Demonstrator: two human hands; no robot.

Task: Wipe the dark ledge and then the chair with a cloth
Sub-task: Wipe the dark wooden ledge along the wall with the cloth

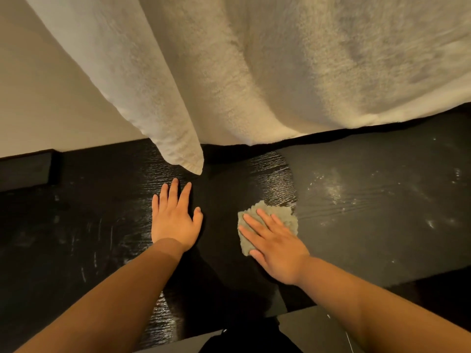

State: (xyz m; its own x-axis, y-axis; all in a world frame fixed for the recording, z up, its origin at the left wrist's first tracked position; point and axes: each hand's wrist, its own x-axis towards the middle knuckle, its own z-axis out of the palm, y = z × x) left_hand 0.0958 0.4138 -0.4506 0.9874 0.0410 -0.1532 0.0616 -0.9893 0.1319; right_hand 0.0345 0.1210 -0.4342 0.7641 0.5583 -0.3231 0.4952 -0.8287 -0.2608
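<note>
Right hand: the right hand point(277, 248) lies flat, fingers straight and slightly spread, pressing down on the cloth point(279, 211). It pinches nothing; the cloth is held only by the weight of the palm.
Cloth: small, grey-green and crumpled, under the right hand's fingers, its ragged edge showing beyond the fingertips and on the thumb side.
Left hand: the left hand point(175, 220) rests palm-down on the bare dark ledge point(369, 238), fingers straight, holding nothing, apart from the cloth.
Ledge: black with a wood grain. Just beyond the right hand's fingertips there is a shiny band point(275, 174), likely freshly wiped. A pale dusty patch point(334, 187) lies further out on the little-finger side of the right hand.
Chair: not in view.
Hanging fabric: a thick white fabric point(254, 72) hangs beyond both hands, and one corner point(188, 159) dangles just past the left hand's fingertips.
Stage: ledge wiping seems partly done, since the dust is not yet cleared.
Risk, slipping: with only flat pressure on the cloth, a fast stroke could let the hand slide off and leave the cloth behind.
Risk, smearing: a bunched cloth may push the dust around instead of lifting it.
Risk, fabric: a far stroke could brush the grimy cloth against the white fabric's hem and soil it.
</note>
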